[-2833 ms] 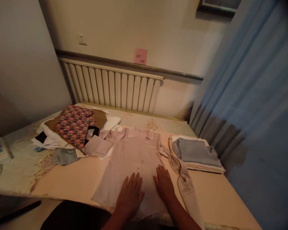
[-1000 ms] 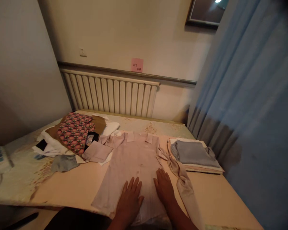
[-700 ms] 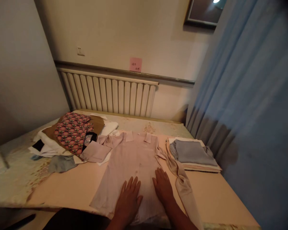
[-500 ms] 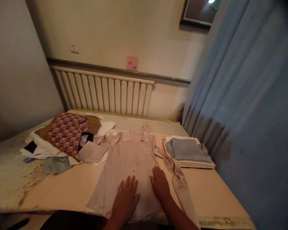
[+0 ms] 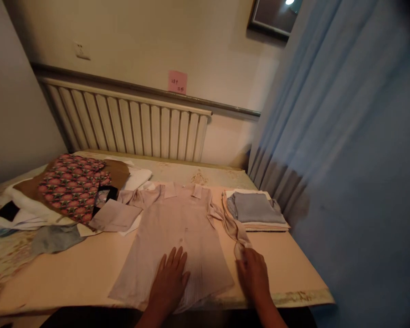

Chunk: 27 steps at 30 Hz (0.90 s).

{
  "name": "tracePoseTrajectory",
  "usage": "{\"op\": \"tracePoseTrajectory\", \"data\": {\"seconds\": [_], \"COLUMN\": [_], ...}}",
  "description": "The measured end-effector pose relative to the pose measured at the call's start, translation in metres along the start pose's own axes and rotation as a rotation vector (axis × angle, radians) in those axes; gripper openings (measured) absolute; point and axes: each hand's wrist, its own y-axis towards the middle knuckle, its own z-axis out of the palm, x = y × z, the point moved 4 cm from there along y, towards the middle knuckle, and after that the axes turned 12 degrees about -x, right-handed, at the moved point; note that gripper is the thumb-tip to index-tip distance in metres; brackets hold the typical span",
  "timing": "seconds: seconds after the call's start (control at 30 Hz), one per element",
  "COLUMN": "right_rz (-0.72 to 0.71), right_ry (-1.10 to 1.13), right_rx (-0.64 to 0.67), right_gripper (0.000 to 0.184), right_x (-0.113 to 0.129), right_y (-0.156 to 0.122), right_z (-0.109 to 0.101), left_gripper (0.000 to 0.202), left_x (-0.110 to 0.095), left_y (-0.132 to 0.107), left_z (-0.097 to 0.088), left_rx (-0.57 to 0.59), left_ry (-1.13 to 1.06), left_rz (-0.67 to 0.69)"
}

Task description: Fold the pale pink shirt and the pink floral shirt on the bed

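A pale pink collared shirt [image 5: 177, 218] lies spread on the table, collar at the far end and front upward. My left hand [image 5: 169, 280] rests flat on its lower front with the fingers spread. To the right of the shirt, my right hand [image 5: 254, 271] has its fingers curled round the shirt's right sleeve [image 5: 234, 228], which runs twisted from the shoulder to the hand. The sleeve's lower end is hidden by that hand. On the left, the other sleeve [image 5: 140, 197] stretches toward the clothes pile, its cuff end lying beside it.
A loose heap with a red patterned garment [image 5: 73, 184] and brown and white clothes lies at left, a grey cloth [image 5: 56, 239] before it. A folded stack with a grey garment [image 5: 254, 207] stands at right, near the blue curtain [image 5: 328, 159]. A radiator [image 5: 130, 120] is behind the table.
My right hand has moved off the shirt front to the right and closed on the sleeve, drawing in its lower part. My left hand stays flat on the shirt. The view has turned slightly right.
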Motion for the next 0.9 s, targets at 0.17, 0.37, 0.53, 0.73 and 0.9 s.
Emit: {"op": "tracePoseTrajectory", "data": {"seconds": [0.17,0.37,0.53,0.73,0.9], "right_rz": [-0.01,0.145,0.411,0.592,0.674], "right_ry": [-0.092,0.103,0.25,0.55,0.874], "right_rx": [0.065,0.009,-0.07,-0.193,-0.24], "right_gripper": [0.033,0.027,0.032,0.038,0.036], "right_x": [-0.027,-0.031,-0.039,-0.046,-0.041], "right_y": [-0.021,0.005,0.083,0.163,0.204], "right_z": [0.01,0.004,-0.047,-0.095,-0.101], "left_gripper": [0.053,0.054,0.053,0.053,0.054], "left_x": [0.0,0.001,0.002,0.002,0.003], "left_y": [0.0,-0.002,-0.002,-0.003,-0.003], "left_z": [-0.001,0.0,0.003,0.002,0.002], "left_rx": [-0.002,0.002,-0.01,-0.016,-0.001], "left_ry": [-0.017,-0.04,-0.062,-0.087,-0.101], "left_rz": [-0.004,-0.011,-0.021,-0.029,-0.041]}}
